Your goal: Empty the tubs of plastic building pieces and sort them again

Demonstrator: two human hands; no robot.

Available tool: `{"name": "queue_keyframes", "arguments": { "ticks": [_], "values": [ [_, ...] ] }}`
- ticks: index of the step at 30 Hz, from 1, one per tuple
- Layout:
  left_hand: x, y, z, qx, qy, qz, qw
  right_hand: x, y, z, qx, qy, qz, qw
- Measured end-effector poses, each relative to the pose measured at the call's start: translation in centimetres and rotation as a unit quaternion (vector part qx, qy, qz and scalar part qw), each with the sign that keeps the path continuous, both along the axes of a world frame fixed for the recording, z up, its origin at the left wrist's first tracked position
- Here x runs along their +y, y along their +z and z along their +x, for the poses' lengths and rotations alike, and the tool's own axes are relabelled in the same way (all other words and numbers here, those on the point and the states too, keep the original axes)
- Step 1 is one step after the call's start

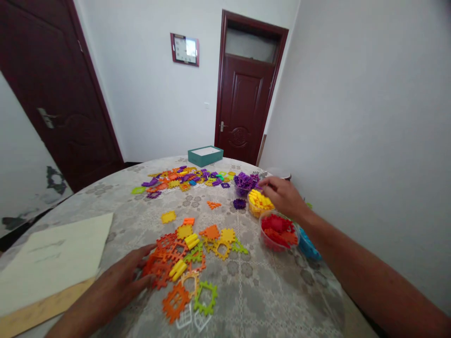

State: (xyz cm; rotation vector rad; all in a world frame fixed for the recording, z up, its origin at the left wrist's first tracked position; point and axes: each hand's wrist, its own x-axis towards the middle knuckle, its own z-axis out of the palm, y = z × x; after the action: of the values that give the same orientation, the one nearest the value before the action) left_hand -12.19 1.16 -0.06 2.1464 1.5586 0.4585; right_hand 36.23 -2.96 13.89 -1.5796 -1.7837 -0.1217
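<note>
The left hand (132,272), lower left of the frame, has its fingers parted at the edge of the orange pieces (157,270), which lie at lower centre on the surface (268,300). The right hand (282,193), right of centre, hangs by the yellow bowl (252,210) with fingers bent (I cannot tell whether they pinch anything). The red bowl (269,241) stands just below the yellow bowl; 2 yellow clips (178,270) lie beside the orange pieces.

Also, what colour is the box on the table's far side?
The box has teal sides, in the head view.
</note>
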Motion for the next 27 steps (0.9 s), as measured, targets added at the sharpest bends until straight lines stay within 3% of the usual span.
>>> {"name": "queue_keyframes", "arguments": {
  "ticks": [2, 4, 7, 9, 11, 15, 18, 23, 27],
  "values": [
    [-0.3, 0.5, 0.8, 0.001, -0.024, -0.018, 1.000, -5.1, -2.9, -5.2, -0.011, 0.117, -0.058, 0.991],
    [-0.7, 0.6, 1.3, -0.002, -0.039, -0.016, 0.999, -8.9, -7.2, -10.0, -0.032, 0.197, -0.070, 0.977],
    [-1.2, 0.4, 1.8, 0.002, -0.056, 0.002, 0.998, -11.4, -14.2, -15.5, -0.126, 0.279, -0.043, 0.951],
    [-1.6, 0.1, 2.1, 0.005, -0.067, 0.009, 0.998, -11.5, -17.0, -17.9, -0.171, 0.303, -0.060, 0.936],
    [-1.8, -0.2, 2.5, -0.003, -0.079, 0.011, 0.997, -11.0, -17.8, -19.5, -0.179, 0.318, -0.099, 0.926],
    [-2.2, -0.6, 3.4, -0.031, -0.089, 0.003, 0.996, -9.3, -16.2, -21.0, -0.149, 0.282, -0.145, 0.937],
    [-2.5, -0.7, 4.2, -0.042, -0.097, 0.001, 0.994, -7.4, -16.2, -20.7, -0.149, 0.237, -0.129, 0.951],
    [-3.2, -0.6, 5.2, -0.060, -0.109, -0.022, 0.992, -5.1, -18.3, -19.0, -0.142, 0.149, -0.066, 0.976],
    [-4.2, 0.2, 5.9, -0.045, -0.148, -0.027, 0.988, -4.7, -18.6, -18.2, -0.117, 0.133, -0.025, 0.984]
  ]
}}
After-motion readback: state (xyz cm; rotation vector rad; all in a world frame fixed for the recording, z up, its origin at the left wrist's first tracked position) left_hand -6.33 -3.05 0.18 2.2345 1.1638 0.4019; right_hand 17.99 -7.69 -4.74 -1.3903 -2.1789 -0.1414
